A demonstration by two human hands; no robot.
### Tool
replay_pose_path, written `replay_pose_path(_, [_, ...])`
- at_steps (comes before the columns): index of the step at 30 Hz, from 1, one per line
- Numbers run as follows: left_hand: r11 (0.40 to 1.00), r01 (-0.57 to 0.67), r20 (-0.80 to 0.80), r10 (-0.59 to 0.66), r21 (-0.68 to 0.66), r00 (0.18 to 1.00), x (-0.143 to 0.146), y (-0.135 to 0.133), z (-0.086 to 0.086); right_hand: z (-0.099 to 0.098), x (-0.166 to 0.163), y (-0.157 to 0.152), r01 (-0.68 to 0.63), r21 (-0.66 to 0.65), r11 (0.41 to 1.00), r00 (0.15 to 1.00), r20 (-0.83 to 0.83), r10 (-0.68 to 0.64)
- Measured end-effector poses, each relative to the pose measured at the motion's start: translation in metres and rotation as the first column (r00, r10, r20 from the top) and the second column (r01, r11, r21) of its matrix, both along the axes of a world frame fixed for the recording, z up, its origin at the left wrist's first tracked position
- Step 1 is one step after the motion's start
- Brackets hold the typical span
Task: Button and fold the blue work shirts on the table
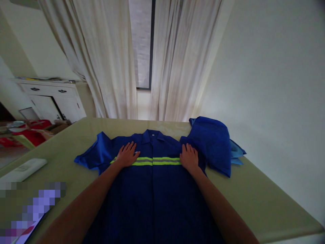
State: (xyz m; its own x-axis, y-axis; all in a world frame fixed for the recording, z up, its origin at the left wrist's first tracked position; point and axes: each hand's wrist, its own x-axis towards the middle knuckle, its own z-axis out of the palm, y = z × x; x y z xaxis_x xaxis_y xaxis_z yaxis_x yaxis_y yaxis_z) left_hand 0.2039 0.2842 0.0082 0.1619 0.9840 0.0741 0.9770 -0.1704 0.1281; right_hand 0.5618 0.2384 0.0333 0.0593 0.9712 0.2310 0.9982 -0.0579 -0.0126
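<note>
a dark blue work shirt (154,189) lies flat and face up on a pale green table (259,200), its collar pointing toward the far edge and its buttoned front running straight down the middle. a yellow-green reflective stripe (152,161) with a grey band in it crosses the chest from side to side. the person's left hand (127,155) rests palm down on the shirt at the left end of that stripe, fingers spread wide and flat, gripping nothing. the right hand (189,157) lies palm down at the right end of the stripe, fingers loosely spread and likewise flat on the cloth, holding nothing. both forearms reach in from the near edge over the lower part of the shirt. the shirt's left short sleeve (93,156) is spread out to the side on the table. just beside the right hand, touching the shirt's right shoulder, sits a pile of folded blue garments (215,145), with a lighter blue piece showing at its far right edge. a white remote control (24,168) lies near the table's left edge, well apart from the shirt. behind the table hang cream curtains (111,61) either side of a narrow window, and a white cabinet (50,96) stands at the left wall.
</note>
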Motion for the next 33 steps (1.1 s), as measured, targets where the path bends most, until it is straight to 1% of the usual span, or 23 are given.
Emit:
replay_pose_path(1, [1.000,0.024,0.008,-0.024,-0.013,1.000,-0.002,0.002,0.000,0.001,-0.013,0.004,-0.110,-0.003,0.994,0.994,-0.016,0.110])
replay_pose_path(2, [0.999,0.026,0.017,-0.026,-0.024,1.000,-0.005,0.005,0.001,0.001,-0.024,0.009,-0.218,-0.029,0.976,0.975,-0.045,0.216])
replay_pose_path(3, [0.999,0.002,0.024,-0.001,-0.033,1.000,-0.009,0.008,0.002,0.000,-0.035,0.015,-0.298,-0.069,0.952,0.953,-0.084,0.292])
replay_pose_path(4, [0.998,-0.047,0.031,0.048,-0.037,0.998,-0.014,0.012,0.003,-0.003,-0.043,0.020,-0.342,-0.113,0.933,0.936,-0.123,0.329])
replay_pose_path(5, [0.993,-0.112,0.035,0.113,-0.035,0.993,-0.020,0.015,0.003,-0.006,-0.048,0.026,-0.352,-0.151,0.924,0.931,-0.155,0.330])
replay_pose_path(7, [0.973,-0.228,0.040,0.229,-0.028,0.973,-0.033,0.023,0.003,-0.013,-0.049,0.037,-0.310,-0.191,0.931,0.943,-0.187,0.276])
replay_pose_path(9, [0.960,-0.279,0.044,0.279,-0.023,0.959,-0.047,0.031,0.002,-0.017,-0.043,0.047,-0.269,-0.196,0.943,0.954,-0.190,0.232])
replay_pose_path(11, [0.961,-0.273,0.045,0.274,-0.038,0.961,-0.058,0.037,0.002,-0.018,-0.036,0.054,-0.249,-0.193,0.949,0.959,-0.183,0.215])
replay_pose_path(14, [0.978,-0.200,0.059,0.204,-0.064,0.977,-0.071,0.042,0.003,-0.017,-0.030,0.062,-0.241,-0.181,0.953,0.961,-0.183,0.209])
replay_pose_path(16, [0.983,-0.185,0.109,0.185,-0.010,0.977,-0.077,0.039,0.006,-0.019,-0.030,0.067,-0.239,-0.169,0.956,0.961,-0.185,0.207])
replay_pose_path(17, [0.974,-0.222,0.147,0.213,0.046,0.966,-0.080,0.036,0.008,-0.020,-0.029,0.069,-0.239,-0.162,0.957,0.960,-0.185,0.208])
replay_pose_path(18, [0.952,-0.288,0.192,0.265,0.107,0.945,-0.083,0.032,0.009,-0.022,-0.028,0.072,-0.241,-0.154,0.958,0.960,-0.184,0.212])
replay_pose_path(19, [0.911,-0.377,0.243,0.333,0.167,0.911,-0.087,0.027,0.011,-0.023,-0.026,0.076,-0.245,-0.147,0.958,0.959,-0.182,0.217])
replay_pose_path(21, [0.802,-0.549,0.327,0.467,0.235,0.822,-0.094,0.017,0.015,-0.025,-0.022,0.083,-0.248,-0.140,0.959,0.959,-0.177,0.222])
replay_pose_path(23, [0.709,-0.669,0.368,0.574,0.224,0.732,-0.104,0.010,0.016,-0.026,-0.017,0.089,-0.248,-0.136,0.959,0.959,-0.174,0.223])
replay_pose_path(25, [0.637,-0.752,0.378,0.663,0.169,0.646,-0.117,0.006,0.017,-0.027,-0.013,0.095,-0.248,-0.132,0.960,0.959,-0.171,0.224])
replay_pose_path(26, [0.612,-0.780,0.376,0.697,0.132,0.611,-0.123,0.005,0.017,-0.027,-0.011,0.096,-0.247,-0.131,0.960,0.960,-0.170,0.224])
replay_pose_path(28, [0.594,-0.803,0.345,0.742,0.059,0.574,-0.138,0.003,0.016,-0.028,-0.009,0.099,-0.244,-0.128,0.961,0.961,-0.167,0.222])
replay_pose_path(31, [0.604,-0.797,0.264,0.764,0.030,0.589,-0.157,0.001,0.015,-0.029,-0.007,0.099,-0.246,-0.120,0.962,0.960,-0.171,0.224])
replay_pose_path(33, [0.610,-0.792,0.248,0.767,0.006,0.592,-0.167,0.001,0.017,-0.029,-0.006,0.099,-0.251,-0.110,0.962,0.957,-0.178,0.229])
